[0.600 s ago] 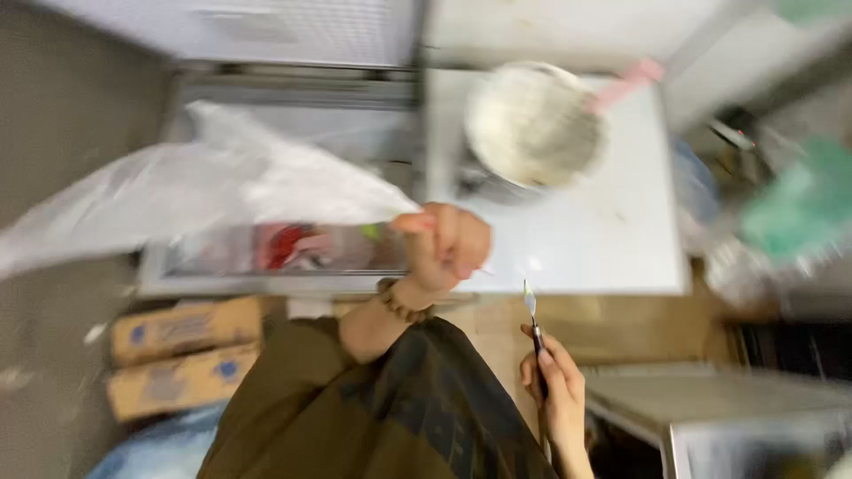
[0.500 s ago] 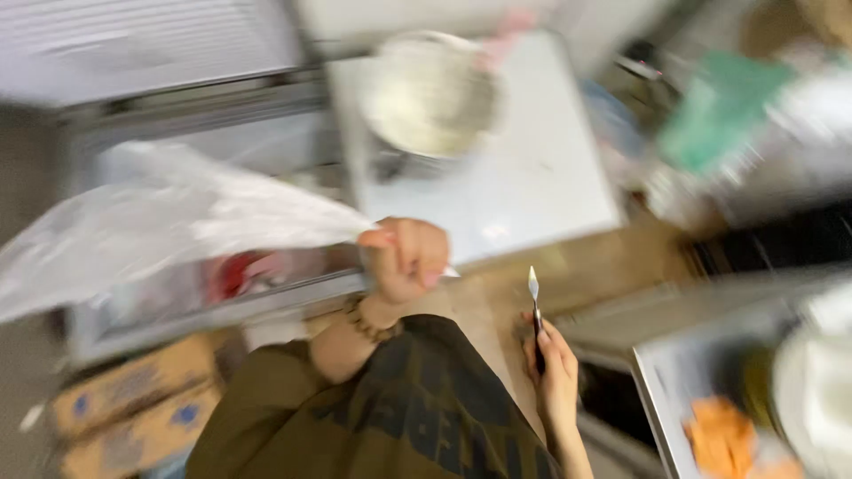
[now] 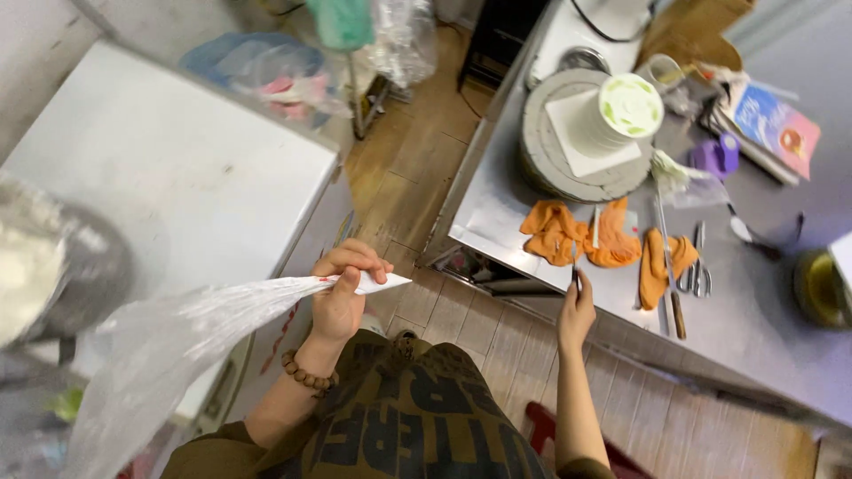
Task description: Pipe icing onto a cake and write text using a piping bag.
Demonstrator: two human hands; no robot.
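over the floor between the white counter (image 3: 169,168) and the steel counter (image 3: 754,310), the clear plastic bag (image 3: 169,355) stretches long from lower left to its tip, clamped in the left hand (image 3: 342,293). the right hand (image 3: 575,310), nearer the steel counter's front edge, pinches a thin tool (image 3: 574,277) upright beside the orange cloths (image 3: 586,235).

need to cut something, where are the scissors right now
In the head view the scissors lie on the steel counter at right, beside the orange cloth, beyond the right hand.
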